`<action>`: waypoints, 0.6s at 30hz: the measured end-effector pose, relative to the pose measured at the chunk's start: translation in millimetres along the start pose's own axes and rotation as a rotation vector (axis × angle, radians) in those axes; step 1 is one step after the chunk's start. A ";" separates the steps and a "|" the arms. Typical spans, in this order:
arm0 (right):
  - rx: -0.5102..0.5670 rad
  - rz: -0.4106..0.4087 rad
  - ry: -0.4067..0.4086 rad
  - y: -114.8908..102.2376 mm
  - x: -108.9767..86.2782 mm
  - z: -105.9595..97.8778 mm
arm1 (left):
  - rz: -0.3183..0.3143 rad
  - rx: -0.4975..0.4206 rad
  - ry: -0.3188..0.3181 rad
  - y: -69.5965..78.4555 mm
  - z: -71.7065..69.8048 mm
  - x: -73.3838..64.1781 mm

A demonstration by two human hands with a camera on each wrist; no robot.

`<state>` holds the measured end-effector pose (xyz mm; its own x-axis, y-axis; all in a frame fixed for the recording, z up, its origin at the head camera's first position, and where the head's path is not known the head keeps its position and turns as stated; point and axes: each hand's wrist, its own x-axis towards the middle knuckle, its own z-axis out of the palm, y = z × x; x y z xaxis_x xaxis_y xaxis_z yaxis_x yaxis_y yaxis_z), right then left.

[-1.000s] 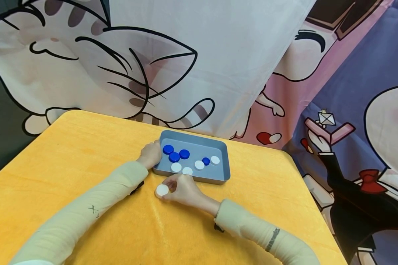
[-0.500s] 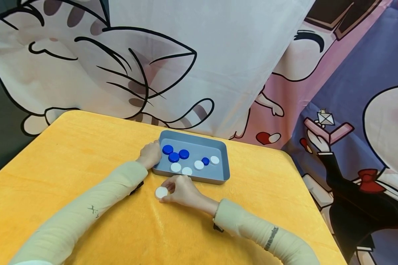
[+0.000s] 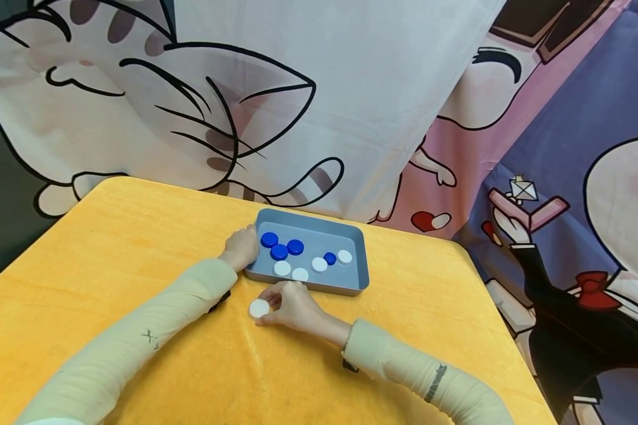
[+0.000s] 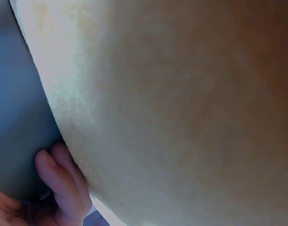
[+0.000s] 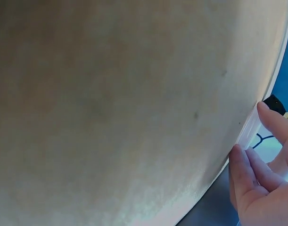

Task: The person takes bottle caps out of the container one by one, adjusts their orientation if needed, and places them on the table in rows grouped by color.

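Note:
A shallow grey-blue tray lies toward the back of the table. My left hand holds its left side; in the left wrist view, curled fingers meet the grey wall. Just in front of the tray, my right hand pinches a white round cap between thumb and fingers. Its underside is hidden, so I cannot tell if it touches the cloth. Inside the tray lie several blue caps, one small blue cap and several white caps.
Yellow cloth covers the table. Behind it hangs a printed curtain with cartoon figures, close to the table's back edge. Pale sleeves cover both forearms. Blurred pale surfaces fill most of both wrist views.

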<state>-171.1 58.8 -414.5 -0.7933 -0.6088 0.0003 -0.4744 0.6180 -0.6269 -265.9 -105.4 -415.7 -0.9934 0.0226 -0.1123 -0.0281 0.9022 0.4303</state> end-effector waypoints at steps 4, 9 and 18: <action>0.016 0.006 -0.001 1.4 -0.1 -0.9 | 0.001 0.001 0.007 -0.6 0.9 0.0; 0.026 0.009 0.036 2.2 -1.0 -1.0 | -0.001 0.003 0.008 -1.3 2.2 0.5; 0.091 -0.024 0.120 -4.8 -0.1 -10.2 | 0.001 -0.006 -0.003 -1.6 0.8 0.8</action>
<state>-172.7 60.9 -403.5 -0.8248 -0.5553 0.1061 -0.4615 0.5529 -0.6937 -266.6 -106.5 -417.2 -0.9931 0.0254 -0.1146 -0.0273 0.8995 0.4360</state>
